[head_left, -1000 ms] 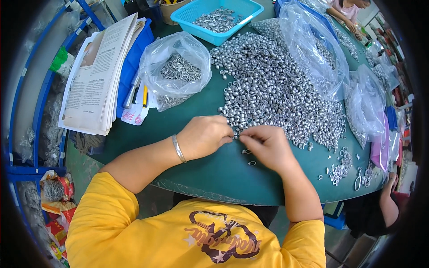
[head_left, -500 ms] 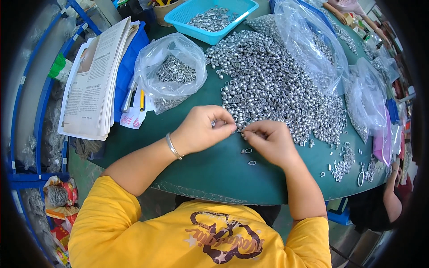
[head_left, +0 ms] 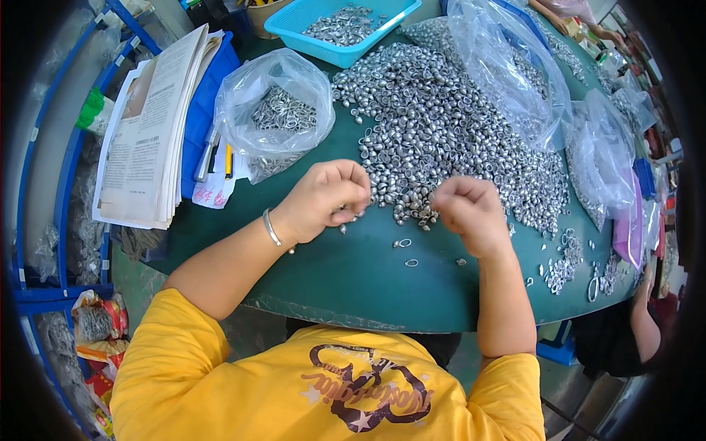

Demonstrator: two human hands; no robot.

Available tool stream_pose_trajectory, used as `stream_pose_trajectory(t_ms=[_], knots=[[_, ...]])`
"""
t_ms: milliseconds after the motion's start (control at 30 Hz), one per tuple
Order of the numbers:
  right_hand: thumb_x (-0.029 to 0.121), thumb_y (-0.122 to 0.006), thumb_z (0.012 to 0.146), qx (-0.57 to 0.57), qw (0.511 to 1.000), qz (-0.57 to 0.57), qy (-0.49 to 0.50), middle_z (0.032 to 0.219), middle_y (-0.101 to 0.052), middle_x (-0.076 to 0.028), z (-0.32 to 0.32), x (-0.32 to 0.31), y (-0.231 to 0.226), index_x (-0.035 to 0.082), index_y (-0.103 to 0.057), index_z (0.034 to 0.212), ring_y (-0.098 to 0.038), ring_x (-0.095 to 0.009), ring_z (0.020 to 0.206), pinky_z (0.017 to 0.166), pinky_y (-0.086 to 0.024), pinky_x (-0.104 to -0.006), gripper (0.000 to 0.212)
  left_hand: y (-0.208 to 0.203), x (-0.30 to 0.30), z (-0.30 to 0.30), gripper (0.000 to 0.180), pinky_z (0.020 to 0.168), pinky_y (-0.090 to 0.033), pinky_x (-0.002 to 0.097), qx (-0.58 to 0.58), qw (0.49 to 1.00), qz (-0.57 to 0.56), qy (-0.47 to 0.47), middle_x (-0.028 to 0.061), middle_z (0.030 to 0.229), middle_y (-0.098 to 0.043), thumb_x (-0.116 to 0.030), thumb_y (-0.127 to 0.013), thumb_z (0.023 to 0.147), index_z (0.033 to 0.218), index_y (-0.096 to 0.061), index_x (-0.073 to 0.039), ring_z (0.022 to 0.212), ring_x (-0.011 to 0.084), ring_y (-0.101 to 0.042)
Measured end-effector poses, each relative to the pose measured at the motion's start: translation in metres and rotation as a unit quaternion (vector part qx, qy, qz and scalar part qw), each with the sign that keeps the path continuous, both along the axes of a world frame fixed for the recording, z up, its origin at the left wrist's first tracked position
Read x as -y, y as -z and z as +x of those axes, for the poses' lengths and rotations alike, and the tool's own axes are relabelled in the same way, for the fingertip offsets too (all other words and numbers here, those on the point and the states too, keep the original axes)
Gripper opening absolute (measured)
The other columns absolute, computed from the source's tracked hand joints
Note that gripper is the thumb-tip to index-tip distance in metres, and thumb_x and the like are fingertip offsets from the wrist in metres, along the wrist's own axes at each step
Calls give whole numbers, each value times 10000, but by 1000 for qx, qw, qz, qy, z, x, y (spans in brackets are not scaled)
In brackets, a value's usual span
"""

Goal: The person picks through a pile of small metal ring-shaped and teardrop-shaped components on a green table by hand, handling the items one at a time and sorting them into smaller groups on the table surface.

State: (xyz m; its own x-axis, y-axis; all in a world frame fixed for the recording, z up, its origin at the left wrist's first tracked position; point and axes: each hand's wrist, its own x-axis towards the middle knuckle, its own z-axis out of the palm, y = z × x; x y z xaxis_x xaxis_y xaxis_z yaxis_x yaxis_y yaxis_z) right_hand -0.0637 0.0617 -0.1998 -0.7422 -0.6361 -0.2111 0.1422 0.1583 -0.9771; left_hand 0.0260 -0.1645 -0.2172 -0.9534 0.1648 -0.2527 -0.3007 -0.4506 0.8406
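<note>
The work in hand appears to be handling small metal pieces one at a time at the near edge of a large heap of metal pieces (head_left: 434, 147), which lies on the green worktop (head_left: 323, 283) just beyond and between the two hands. The left hand (head_left: 327, 197) is curled at the heap's left border, thumb and fingertips drawn together; a single metal piece (head_left: 343, 229) sits just below it, but whether anything is pinched inside cannot be told. The right hand (head_left: 471, 213) is also curled, over the heap's near right edge, and its grip is likewise hidden. A further pick would call for a fine fingertip pinch on one piece without dragging its neighbours along. Nearer the body, between the hands, lie an oval ring (head_left: 412, 262) and, below the right hand, a small loose bit (head_left: 461, 262), both easily brushed by a sleeve or wrist. Left of the left hand, and farther off, stand an open clear bag of rings (head_left: 283, 110) and a newspaper stack (head_left: 143, 140). Beyond both hands is a light-blue basket (head_left: 357, 56); past the right hand, a large clear bag (head_left: 507, 88) drapes over the heap, hampering reach there.
</note>
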Motion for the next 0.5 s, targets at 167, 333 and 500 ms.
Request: stream_pose_trajectory(t_ms=[167,333,500], knots=[[148,-635,759,-407,889,194,-84,732,-636,-136,22,15,13,42,-660,796,-618,-317,688,621,-498,-386,115,7,-21,2,107,548,-454,277,-295,762,-575,-48,69,700,-580,-83,-676,740,840,-657,-47,609,175,-567],[118,-632,765,-400,886,212,-101,709,-626,-118,25,14,9,58,-657,813,-616,-261,644,588,-488,-356,81,9,-30,-1,115,594,-484,334,-320,672,-668,-16,93,740,-595,-84,-674,724,836,-662,-61,675,244,-590],[82,-614,769,31,999,-19,-36,679,-603,13,0,1,-4,7,-636,772,-514,-43,600,532,-410,-196,78,0,-27,-3,45,540,-460,269,-176,881,-439,-13,27,619,-532,-53,-638,760,795,-631,-25,610,140,-568]])
